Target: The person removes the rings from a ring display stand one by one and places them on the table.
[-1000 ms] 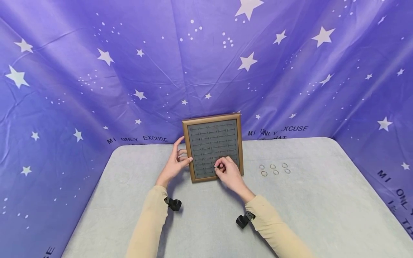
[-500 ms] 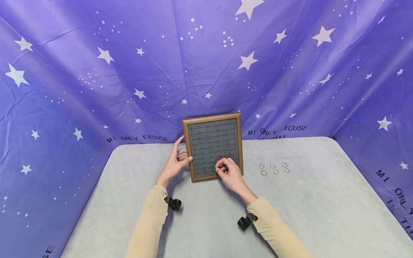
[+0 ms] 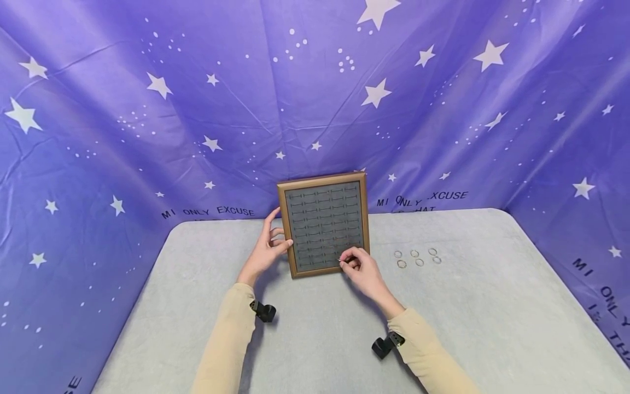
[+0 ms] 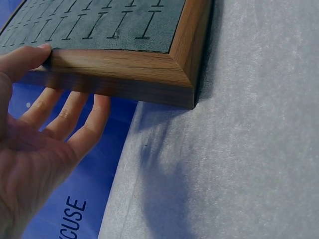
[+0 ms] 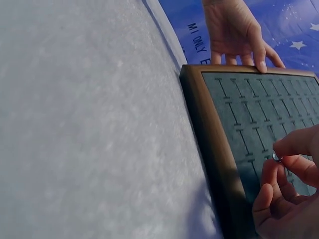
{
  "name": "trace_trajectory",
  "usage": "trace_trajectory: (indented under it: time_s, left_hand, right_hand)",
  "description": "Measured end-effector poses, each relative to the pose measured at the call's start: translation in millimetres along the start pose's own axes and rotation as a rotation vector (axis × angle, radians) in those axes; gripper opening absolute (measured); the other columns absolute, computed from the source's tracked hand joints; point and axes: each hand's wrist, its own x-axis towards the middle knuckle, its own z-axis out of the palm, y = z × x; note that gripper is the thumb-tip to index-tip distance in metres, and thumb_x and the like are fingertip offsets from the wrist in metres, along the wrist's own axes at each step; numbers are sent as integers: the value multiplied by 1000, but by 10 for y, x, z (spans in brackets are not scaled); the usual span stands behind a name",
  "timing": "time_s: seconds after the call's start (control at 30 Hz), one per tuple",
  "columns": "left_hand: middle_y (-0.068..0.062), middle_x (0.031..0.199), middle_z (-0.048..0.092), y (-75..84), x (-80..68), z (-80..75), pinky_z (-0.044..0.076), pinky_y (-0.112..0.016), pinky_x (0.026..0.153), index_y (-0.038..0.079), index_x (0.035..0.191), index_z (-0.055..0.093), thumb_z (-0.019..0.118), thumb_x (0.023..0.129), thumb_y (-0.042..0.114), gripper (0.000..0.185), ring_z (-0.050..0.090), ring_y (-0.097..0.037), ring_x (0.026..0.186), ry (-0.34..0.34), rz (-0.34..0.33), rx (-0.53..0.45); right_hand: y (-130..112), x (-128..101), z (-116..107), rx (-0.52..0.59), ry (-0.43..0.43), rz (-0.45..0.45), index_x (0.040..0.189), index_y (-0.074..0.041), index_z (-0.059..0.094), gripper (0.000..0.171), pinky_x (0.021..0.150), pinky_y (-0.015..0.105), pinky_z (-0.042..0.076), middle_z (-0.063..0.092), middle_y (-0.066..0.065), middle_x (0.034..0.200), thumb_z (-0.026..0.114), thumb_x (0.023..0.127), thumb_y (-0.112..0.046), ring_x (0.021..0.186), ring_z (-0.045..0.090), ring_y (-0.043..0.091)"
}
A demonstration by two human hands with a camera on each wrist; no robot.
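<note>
While the ring [image 5: 275, 157] stays pinched between the right hand's [image 3: 363, 269] thumb and forefinger, it has travelled since a second ago: then it sat over the lower middle of the tray's [image 3: 287, 230] grey pad, and now it is held over the pad's lower right part, close to the near edge of the wooden frame. The right wrist has drawn back and rightward with it, the sleeve sliding toward the near side of the table [image 3: 315, 339]. In the right wrist view the small metal ring shows just above the slotted felt, apparently not yet seated in a slot, so the placing looks unfinished and the hand seems to be choosing another slit.

The left hand [image 3: 266, 247] has not moved; its fingers lie straight against the tray's left side, thumb on the top of the frame, steadying it. Six more rings [image 3: 416, 258] lie on the table right of the tray, as before.
</note>
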Motion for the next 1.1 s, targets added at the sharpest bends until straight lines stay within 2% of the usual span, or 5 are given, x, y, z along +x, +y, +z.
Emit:
trace_trajectory:
  time_s: [0.33, 0.57, 0.7, 0.87, 1.1]
  left_hand:
    - [-22, 112, 58, 7, -4, -1, 56, -39, 72, 29, 155, 13, 62, 90, -6, 89, 66, -31, 89, 0, -16, 12]
    - [-24, 115, 57, 17, -6, -4, 56, -40, 73, 31, 156, 11, 62, 91, -4, 90, 63, -37, 93, -3, -20, 5]
    - [-23, 115, 58, 20, -9, 0, 56, -40, 74, 31, 156, 12, 62, 91, -4, 89, 65, -35, 91, 1, -32, 19]
    - [-25, 115, 57, 24, -14, 7, 55, -40, 73, 33, 155, 13, 62, 91, -4, 89, 65, -34, 91, -2, -28, 25]
    - [-26, 114, 57, 75, -26, 4, 55, -39, 73, 27, 156, 12, 61, 90, -7, 89, 64, -36, 91, -18, -34, -5]
  right_hand:
    - [141, -80, -183, 0, -2, 46, 86, -2, 64, 11, 54, 20, 42, 59, 6, 81, 68, 81, 7, 63, 50, 13]
    - [214, -120, -332, -6, -3, 79, 87, -1, 64, 11, 51, 20, 40, 57, 6, 76, 67, 81, 8, 60, 48, 11]
    - [247, -139, -408, -9, -5, 108, 88, 0, 64, 10, 52, 20, 41, 57, 5, 76, 67, 82, 7, 60, 48, 10]
    - [294, -154, -502, -30, -2, 97, 89, 1, 65, 9, 52, 20, 41, 60, 7, 77, 66, 82, 7, 60, 48, 9]
    - [363, -183, -647, -77, 8, 109, 89, 0, 64, 9, 52, 21, 41, 58, 6, 77, 67, 83, 6, 59, 47, 9]
